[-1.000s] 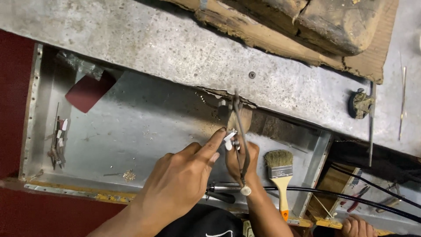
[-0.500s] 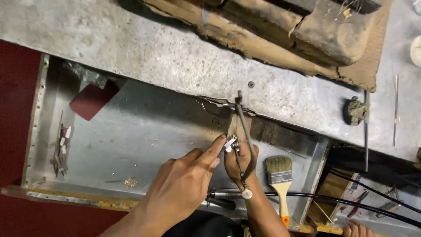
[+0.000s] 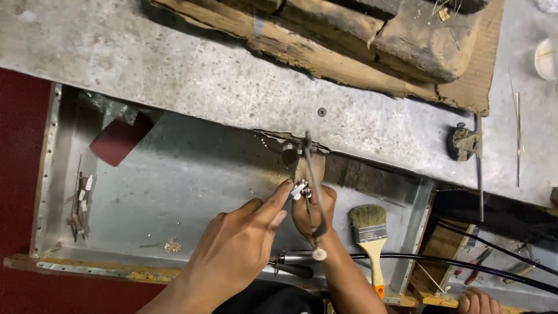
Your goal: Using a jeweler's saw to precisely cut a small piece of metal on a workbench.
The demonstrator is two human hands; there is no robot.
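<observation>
At the wooden bench pin [image 3: 302,168] jutting from the scarred edge of the metal-clad workbench [image 3: 192,75], over the sheet-metal catch tray [image 3: 192,192]: left hand [image 3: 235,250] stretched forward, thumb and forefinger pinched narrow on a small silvery workpiece [image 3: 300,189] and pressing it to the pin; right hand [image 3: 311,218] beneath, closed round the handle of a thin jeweller's saw [image 3: 313,192], frame running up past the pin, pale knob showing at the wrist end. Against the view of a second before, scarcely any shift in the grip; saw frame blurred and a little lower across the pin, so very likely mid-stroke, cutting under way rather than ended. Whole view slid slightly, from the head's own movement. Bench top dull grey, pitted and speckled; tray smoother, dusted with filings, a small glinting heap of scraps [image 3: 172,245] near its front lip. Dark red sheet [image 3: 119,139] lying flat in the far corner, thin needle tools [image 3: 80,200] bunched by the left wall. Flat bristle brush [image 3: 369,232], yellow handle tipped orange, just right of the hands. Black flexible shaft [image 3: 442,264] crossing low. Rough, cracked wooden blocks [image 3: 360,35] at the back. Another person's hand [image 3: 476,301] at the bottom edge.
</observation>
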